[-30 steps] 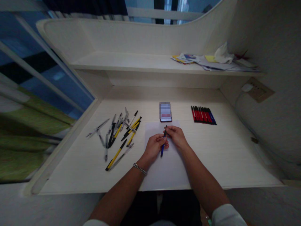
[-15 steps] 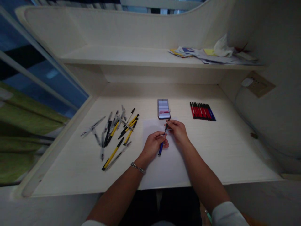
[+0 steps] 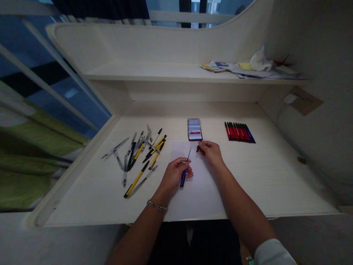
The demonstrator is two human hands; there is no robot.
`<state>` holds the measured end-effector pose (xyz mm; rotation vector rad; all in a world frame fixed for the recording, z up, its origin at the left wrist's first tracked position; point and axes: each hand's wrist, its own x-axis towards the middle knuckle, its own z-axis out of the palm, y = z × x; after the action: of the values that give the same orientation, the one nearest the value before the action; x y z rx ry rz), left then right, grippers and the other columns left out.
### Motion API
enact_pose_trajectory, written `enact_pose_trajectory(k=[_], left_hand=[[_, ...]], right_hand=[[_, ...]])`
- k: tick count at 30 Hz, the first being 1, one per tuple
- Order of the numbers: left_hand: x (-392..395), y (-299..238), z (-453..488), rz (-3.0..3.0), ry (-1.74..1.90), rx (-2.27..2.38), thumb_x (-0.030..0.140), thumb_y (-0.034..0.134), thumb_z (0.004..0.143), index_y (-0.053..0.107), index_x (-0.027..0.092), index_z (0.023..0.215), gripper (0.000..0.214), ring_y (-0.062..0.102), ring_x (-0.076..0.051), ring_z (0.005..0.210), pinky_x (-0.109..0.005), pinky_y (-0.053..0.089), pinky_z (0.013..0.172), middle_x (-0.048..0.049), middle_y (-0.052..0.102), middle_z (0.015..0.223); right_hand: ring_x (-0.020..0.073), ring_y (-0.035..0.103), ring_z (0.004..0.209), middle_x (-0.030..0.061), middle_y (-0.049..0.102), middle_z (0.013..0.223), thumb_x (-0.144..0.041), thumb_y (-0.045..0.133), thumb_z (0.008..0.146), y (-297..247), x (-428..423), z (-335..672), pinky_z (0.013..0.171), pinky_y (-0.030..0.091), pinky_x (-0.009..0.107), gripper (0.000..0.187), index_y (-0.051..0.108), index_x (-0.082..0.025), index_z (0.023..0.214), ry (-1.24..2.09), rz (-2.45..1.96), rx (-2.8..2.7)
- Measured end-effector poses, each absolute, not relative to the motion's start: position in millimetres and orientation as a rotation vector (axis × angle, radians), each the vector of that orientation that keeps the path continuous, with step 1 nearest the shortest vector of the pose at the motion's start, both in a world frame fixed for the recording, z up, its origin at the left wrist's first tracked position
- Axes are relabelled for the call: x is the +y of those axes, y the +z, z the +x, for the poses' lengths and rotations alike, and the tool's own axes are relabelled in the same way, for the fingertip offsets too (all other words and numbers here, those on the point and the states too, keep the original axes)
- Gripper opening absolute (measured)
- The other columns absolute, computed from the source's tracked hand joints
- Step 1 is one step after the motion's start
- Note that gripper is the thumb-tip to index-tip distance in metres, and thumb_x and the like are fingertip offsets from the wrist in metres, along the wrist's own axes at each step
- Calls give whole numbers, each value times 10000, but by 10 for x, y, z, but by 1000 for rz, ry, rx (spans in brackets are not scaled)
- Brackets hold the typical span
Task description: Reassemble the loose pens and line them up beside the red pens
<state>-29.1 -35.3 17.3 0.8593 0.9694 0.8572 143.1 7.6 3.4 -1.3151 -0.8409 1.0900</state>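
Pulled apart since a moment ago, the two hands no longer meet over one pen. They now stand near each other, just above a sheet of white paper [image 3: 193, 193] on a pale wood-grain desk [image 3: 289, 184]. The left hand [image 3: 173, 176], with a chain bracelet [image 3: 156, 205] at its wrist, holds a blue pen barrel [image 3: 182, 179] in a narrow grip between fingers and thumb. A thin shaft [image 3: 189, 154] rises from the top of the barrel. The right hand [image 3: 211, 154] pinches a small dark pen part [image 3: 198, 148] at its fingertips, though the piece is too small to make out exactly. Beyond the paper lies a smartphone [image 3: 195, 135], its screen partly blurred. Farther right, a neat row of red and black pens [image 3: 239, 132] lies side by side. To the left is a loose pile of black, yellow and clear pens [image 3: 135, 158]. Overhead, a shelf [image 3: 154, 71] holds scattered papers [image 3: 234, 70] and a crumpled tissue [image 3: 257, 60].
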Motion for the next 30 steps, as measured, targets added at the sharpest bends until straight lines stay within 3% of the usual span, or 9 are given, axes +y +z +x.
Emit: enact_pose_trajectory(k=[4,9,14,18,22,26,30], left_hand=[[-371,126,-354,838,929,956,313,696,715,631,146,933,283,639,-156,589,-320,552,612,-29,647,661],[-415,155,-381,820,965,951,330,696,716,631,149,928,287,642,-161,583,-324,552,607,-23,644,655],[-460,154,-399,767,979,932,342,717,694,635,146,919,310,642,-157,587,-308,546,604,-24,649,646],[-460,114,-402,737,988,932,354,712,701,634,142,940,329,637,-158,590,-321,553,606,-25,649,649],[-465,118,-379,741,1010,913,352,699,719,635,138,953,324,637,-158,608,-327,558,620,-30,648,663],[-508,148,-308,785,963,921,359,696,718,639,138,952,327,641,-161,604,-323,559,615,-32,649,663],[-563,129,-241,795,918,943,357,702,706,635,137,914,310,637,-157,580,-317,558,606,-29,641,650]], right_hand=[[150,575,550,10,658,608,-408,696,677,-27,84,1205,556,403,268,245,694,-194,798,986,-1542,-1215],[190,600,684,40,683,702,-297,703,678,17,73,1028,631,373,289,85,658,-225,673,636,-1787,-1514],[199,601,729,61,683,720,-305,650,752,40,48,940,654,355,284,112,651,-219,680,528,-1900,-1668],[181,599,710,60,679,711,-382,626,784,65,24,968,646,360,268,215,646,-197,676,548,-1909,-1657],[150,591,639,49,670,692,-437,453,886,107,-62,1042,619,391,251,366,657,-170,740,746,-1693,-1449],[134,574,567,21,652,644,-491,591,771,134,-181,1059,570,420,240,346,661,-153,768,1097,-1382,-1200],[128,566,553,31,667,668,-441,669,680,163,-198,1088,515,400,228,307,672,-146,763,1181,-1351,-995]])
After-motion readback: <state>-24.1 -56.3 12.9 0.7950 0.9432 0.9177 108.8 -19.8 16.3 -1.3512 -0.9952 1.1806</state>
